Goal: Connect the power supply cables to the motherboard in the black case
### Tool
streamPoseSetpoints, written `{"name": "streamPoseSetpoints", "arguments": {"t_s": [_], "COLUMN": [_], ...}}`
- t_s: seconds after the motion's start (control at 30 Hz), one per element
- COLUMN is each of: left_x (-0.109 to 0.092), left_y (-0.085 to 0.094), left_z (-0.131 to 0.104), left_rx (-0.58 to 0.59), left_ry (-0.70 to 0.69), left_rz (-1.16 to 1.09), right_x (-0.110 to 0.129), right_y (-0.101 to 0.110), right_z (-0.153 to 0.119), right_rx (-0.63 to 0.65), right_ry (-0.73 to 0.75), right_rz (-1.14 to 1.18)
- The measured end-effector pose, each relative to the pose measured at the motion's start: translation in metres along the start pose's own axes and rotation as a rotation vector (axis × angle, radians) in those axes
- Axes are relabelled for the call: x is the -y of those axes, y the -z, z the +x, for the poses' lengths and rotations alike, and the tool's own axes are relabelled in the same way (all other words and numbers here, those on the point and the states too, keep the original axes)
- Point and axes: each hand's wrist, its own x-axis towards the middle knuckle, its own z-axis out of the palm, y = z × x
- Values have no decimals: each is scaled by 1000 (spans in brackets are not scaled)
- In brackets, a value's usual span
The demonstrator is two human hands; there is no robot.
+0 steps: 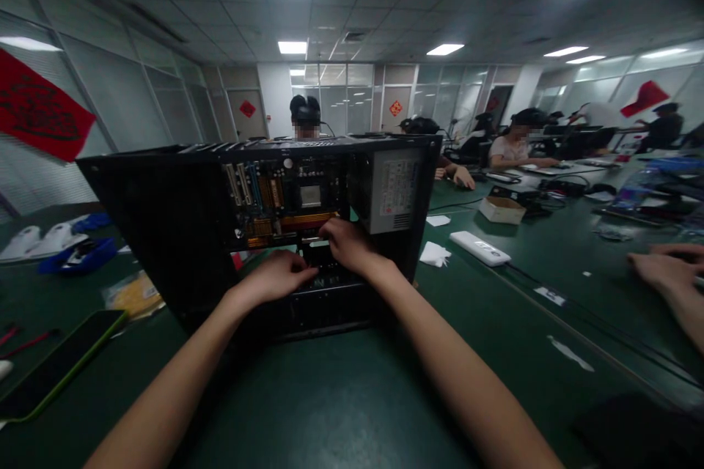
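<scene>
A black computer case (148,227) stands upright on the green table (341,396), its open side facing me. Inside it are a motherboard (311,196) with colored slots and, at the right, a grey power supply (391,190). My left hand (278,275) reaches into the lower middle of the case, thumb and fingers bent close together near a dark part; whatever they hold is too small to make out. Just right of it and higher, my right hand (346,242) is curled below the motherboard's lower edge, its fingertips partly hidden.
To the right lie a white power strip (479,248), crumpled paper (435,254) and a small box (501,209). At the left are a phone (63,363), a yellow packet (135,294) and a blue tray (77,256). Another person's hands (668,271) rest at the right edge.
</scene>
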Motion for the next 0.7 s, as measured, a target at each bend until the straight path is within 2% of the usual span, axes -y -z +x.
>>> {"name": "streamPoseSetpoints", "arguments": {"t_s": [0.1, 0.17, 0.23, 0.3, 0.5, 0.6, 0.7], "left_x": [3, 5, 6, 5, 1, -2, -6], "left_y": [-2, -3, -4, -4, -7, -8, -7], "left_z": [2, 3, 4, 4, 3, 3, 4], "left_rx": [-97, -156, -139, -104, -124, -89, -52], "left_ry": [56, 97, 108, 94, 18, -20, -30], "left_rz": [82, 136, 124, 90, 157, 150, 151], "right_x": [-1, 1, 3, 4, 5, 3, 5], "right_y": [-4, -5, -5, -2, 0, -15, -34], "right_z": [0, -2, -6, -10, -7, 2, 9], "right_rx": [104, 270, 468, 601, 794, 867, 892], "right_ry": [1, -10, -18, -27, -183, -228, -181], "right_rz": [22, 32, 38, 9, -220, -256, -268]}}
